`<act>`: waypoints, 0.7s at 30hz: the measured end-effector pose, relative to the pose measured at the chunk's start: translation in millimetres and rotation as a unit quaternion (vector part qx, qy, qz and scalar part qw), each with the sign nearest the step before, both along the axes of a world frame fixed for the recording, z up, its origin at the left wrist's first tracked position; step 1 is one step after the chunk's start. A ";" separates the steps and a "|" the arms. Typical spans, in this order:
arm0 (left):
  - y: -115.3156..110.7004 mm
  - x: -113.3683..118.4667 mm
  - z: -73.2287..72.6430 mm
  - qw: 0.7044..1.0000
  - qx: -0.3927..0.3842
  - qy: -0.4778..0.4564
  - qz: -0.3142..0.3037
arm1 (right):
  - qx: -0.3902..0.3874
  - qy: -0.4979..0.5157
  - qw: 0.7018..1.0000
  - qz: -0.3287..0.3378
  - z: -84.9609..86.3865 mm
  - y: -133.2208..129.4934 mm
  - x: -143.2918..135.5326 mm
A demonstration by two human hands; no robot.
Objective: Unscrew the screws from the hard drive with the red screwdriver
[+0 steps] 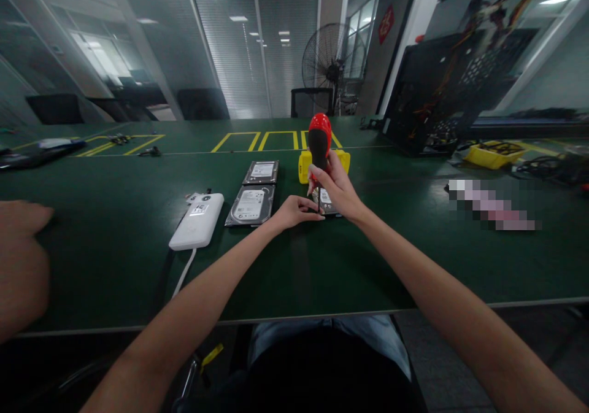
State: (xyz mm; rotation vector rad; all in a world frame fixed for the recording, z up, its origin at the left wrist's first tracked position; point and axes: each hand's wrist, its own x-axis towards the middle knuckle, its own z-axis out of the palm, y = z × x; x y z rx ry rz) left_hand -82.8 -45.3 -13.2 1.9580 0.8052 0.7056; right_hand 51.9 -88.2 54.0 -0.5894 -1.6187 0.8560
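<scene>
My right hand (341, 187) is wrapped round a screwdriver (319, 137) with a red and black handle, held upright. Its shaft points down at the near left corner of a hard drive (327, 203), which lies mostly under my hands. Beside the tip, my left hand (296, 210) has thumb and fingers drawn together in a pinch; what sits between them is too small to make out. Just behind the drive stands a yellow bin (304, 166), partly covered by my right hand.
Left of my hands lie a nearer hard drive (251, 205) and a farther hard drive (261, 172). A white power bank (197, 223) trails a cable. Another person's arm (23, 272) rests at far left. A black computer case (427, 100) and a yellow tray (492, 155) stand right.
</scene>
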 end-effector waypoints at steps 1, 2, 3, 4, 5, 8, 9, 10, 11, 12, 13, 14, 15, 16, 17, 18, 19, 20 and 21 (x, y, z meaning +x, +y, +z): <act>0.0 -0.2 0.0 1.000 0.001 -0.001 -0.001 | -0.003 0.003 1.000 0.002 0.1 -0.1 -0.1; 0.1 -0.3 0.0 1.000 0.003 -0.001 -0.001 | -0.004 0.006 1.000 0.005 0.2 -0.1 -0.2; 0.1 -0.5 0.1 1.000 0.004 0.000 -0.003 | -0.005 0.008 1.000 0.008 0.2 -0.2 -0.3; 0.2 -0.6 0.1 1.000 0.005 0.000 -0.004 | -0.006 0.009 1.000 0.009 0.2 -0.3 -0.5; 0.3 -0.7 0.1 1.000 0.006 -0.002 -0.006 | -0.005 0.008 1.000 0.010 0.2 -0.6 -0.6; 0.7 -0.9 -0.2 1.000 0.002 -0.003 -0.009 | -0.002 0.004 1.000 0.013 0.0 -1.8 -0.8; 0.8 -1.0 -0.2 1.000 0.000 -0.002 -0.010 | 0.000 0.003 1.000 0.016 -0.2 -2.0 -0.7; 0.9 -1.1 -0.3 1.000 -0.001 0.000 -0.010 | 0.001 0.002 1.000 0.019 -0.5 -2.0 -0.6; 0.8 -1.2 -0.3 1.000 -0.001 0.002 -0.010 | 0.002 0.000 1.000 0.021 -0.8 -1.8 -0.4; 0.7 -1.2 -0.2 1.000 -0.002 0.004 -0.010 | 0.001 -0.002 1.000 0.021 -1.3 -1.4 -0.2; 0.4 -1.3 -0.2 1.000 -0.001 0.005 -0.009 | -0.001 -0.006 1.000 0.018 -1.8 -0.8 0.0; 0.1 -1.3 -0.1 1.000 -0.001 0.006 -0.006 | -0.004 -0.009 1.000 0.013 -2.4 -0.2 0.2; -0.3 -1.3 0.1 1.000 -0.001 0.006 -0.005 | -0.005 -0.012 1.000 0.008 -2.8 0.5 0.4; -0.7 -1.3 0.4 1.000 -0.001 0.007 -0.003 | -0.006 -0.014 1.000 0.003 -3.2 1.1 0.5; -1.0 -1.2 0.7 1.000 -0.002 0.007 -0.003 | -0.006 -0.015 1.000 -0.001 -3.4 1.5 0.6; -1.4 -1.1 1.2 1.000 -0.003 0.006 -0.002 | -0.005 -0.014 1.000 -0.003 -3.5 1.7 0.6; -1.7 -1.0 1.8 1.000 -0.005 0.006 -0.001 | -0.004 -0.013 1.000 -0.002 -3.5 1.8 0.6; -1.9 -1.0 2.7 1.000 -0.008 0.007 -0.001 | -0.002 -0.011 1.000 0.000 -3.4 1.7 0.6; -2.1 -1.1 3.7 1.000 -0.012 0.007 -0.003 | -0.001 -0.008 1.000 0.001 -3.2 1.5 0.5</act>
